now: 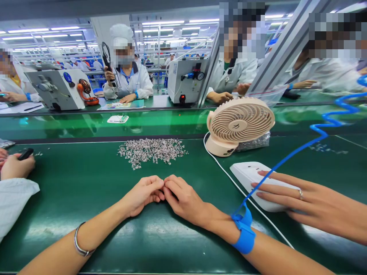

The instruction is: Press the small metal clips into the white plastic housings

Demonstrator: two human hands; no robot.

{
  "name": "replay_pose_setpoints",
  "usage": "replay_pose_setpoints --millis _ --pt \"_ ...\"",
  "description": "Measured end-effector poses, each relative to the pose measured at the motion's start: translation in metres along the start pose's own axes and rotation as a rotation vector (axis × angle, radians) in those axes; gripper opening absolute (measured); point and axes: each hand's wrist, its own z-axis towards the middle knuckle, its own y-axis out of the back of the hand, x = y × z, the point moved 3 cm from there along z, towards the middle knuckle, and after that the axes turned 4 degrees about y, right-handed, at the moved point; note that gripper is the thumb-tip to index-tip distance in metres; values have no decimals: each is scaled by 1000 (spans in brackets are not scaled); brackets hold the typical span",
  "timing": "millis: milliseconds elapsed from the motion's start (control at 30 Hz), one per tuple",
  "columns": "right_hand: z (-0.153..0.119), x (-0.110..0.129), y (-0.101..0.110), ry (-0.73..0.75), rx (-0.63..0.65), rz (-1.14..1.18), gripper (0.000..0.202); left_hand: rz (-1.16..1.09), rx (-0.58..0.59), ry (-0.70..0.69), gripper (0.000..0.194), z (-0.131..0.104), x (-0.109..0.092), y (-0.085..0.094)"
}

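My left hand (147, 195) and my right hand (183, 197) meet fingertip to fingertip above the green work surface (100, 191). Both are closed in a pinch, and whatever lies between the fingers is hidden or too small to name. Just beyond them is a loose pile of small shiny metal parts (153, 151). A silver bangle (78, 240) circles my left wrist. Around my right wrist sits a blue strap (244, 233), from which a coiled blue cord (289, 154) runs up to the right.
A beige fan (241, 124) stands behind on the right. Another person's hand (315, 202) rests on a white box (258, 183); a white cable runs beside it. At left, a co-worker's hand (18, 166) holds a black object. A white piece (117, 119) lies on the far green strip.
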Motion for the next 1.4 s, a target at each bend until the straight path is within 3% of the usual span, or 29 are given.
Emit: replay_pose_setpoints --millis 567,867,1400 --pt "1 5 2 59 -2 -67 20 -5 -11 -10 29 1 1 1" --pt "2 7 3 157 22 -249 24 -11 -41 -1 23 0 0 -1" --pt "2 11 5 137 -88 -438 24 38 -16 -9 26 1 1 -1"
